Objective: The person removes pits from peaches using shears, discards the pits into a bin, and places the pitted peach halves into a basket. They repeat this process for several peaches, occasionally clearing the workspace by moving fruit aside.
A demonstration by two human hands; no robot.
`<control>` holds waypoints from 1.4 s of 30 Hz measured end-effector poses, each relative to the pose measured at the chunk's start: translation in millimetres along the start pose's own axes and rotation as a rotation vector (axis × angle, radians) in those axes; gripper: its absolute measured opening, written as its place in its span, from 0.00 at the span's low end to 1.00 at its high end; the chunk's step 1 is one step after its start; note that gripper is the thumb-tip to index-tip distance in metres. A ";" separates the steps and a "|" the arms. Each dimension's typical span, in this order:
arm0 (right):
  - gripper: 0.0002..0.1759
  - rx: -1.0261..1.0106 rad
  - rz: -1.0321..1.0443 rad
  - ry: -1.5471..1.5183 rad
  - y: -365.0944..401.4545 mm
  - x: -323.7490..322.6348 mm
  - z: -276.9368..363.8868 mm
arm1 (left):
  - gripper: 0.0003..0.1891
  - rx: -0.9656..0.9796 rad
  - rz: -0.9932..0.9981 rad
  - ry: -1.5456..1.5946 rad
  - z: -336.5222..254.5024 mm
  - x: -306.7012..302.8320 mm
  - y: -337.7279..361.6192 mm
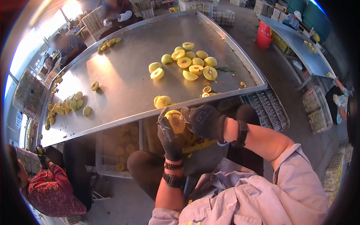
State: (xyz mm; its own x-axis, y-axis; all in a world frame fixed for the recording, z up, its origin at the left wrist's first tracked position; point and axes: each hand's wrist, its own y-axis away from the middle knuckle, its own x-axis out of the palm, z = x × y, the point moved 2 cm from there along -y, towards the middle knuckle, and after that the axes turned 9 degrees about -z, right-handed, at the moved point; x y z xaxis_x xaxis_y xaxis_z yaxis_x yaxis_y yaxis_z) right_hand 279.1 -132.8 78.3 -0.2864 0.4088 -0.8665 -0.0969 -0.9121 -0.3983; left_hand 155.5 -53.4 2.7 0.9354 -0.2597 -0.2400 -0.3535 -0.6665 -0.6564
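Note:
In front of my body, just below the table's near edge, my left hand (168, 135) in a dark glove is closed around a yellow peach half (175, 120). The cut side faces up, with a darker hollow. My right hand (205, 120), also gloved, has its fingers curled against the peach's right side; a thin tool seems to be in them, but I cannot make it out. On the metal table (127, 71), a whole-looking peach (162, 101) rests close to my left fingers. Farther back lies a cluster of halved peaches (184, 62), some with pits.
Peach scraps (207, 91) lie near the front edge. Under the table stand crates (268, 108) and a bin of peaches (122, 150). A person in red (56, 191) sits at left; others sit across the table. A red bucket (264, 36) stands in the aisle.

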 end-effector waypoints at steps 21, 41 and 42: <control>0.18 0.202 0.186 -0.322 19.6 20.3 -24.2 | 0.27 0.179 0.105 -0.084 12.6 13.2 10.5; 0.20 0.248 0.223 -0.259 28.1 17.3 -9.9 | 0.16 -0.309 -0.169 0.026 2.2 17.3 4.5; 0.20 0.223 0.216 -0.285 27.9 20.0 -13.1 | 0.16 -0.310 -0.162 0.017 4.3 17.2 5.7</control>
State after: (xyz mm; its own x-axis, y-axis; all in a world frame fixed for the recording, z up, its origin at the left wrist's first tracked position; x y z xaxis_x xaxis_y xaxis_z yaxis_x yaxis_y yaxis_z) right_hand 283.1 -149.7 45.8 -0.5723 0.2118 -0.7922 -0.2009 -0.9729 -0.1150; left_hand 169.6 -58.7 -8.3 0.9803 -0.1427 -0.1368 -0.1889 -0.8801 -0.4356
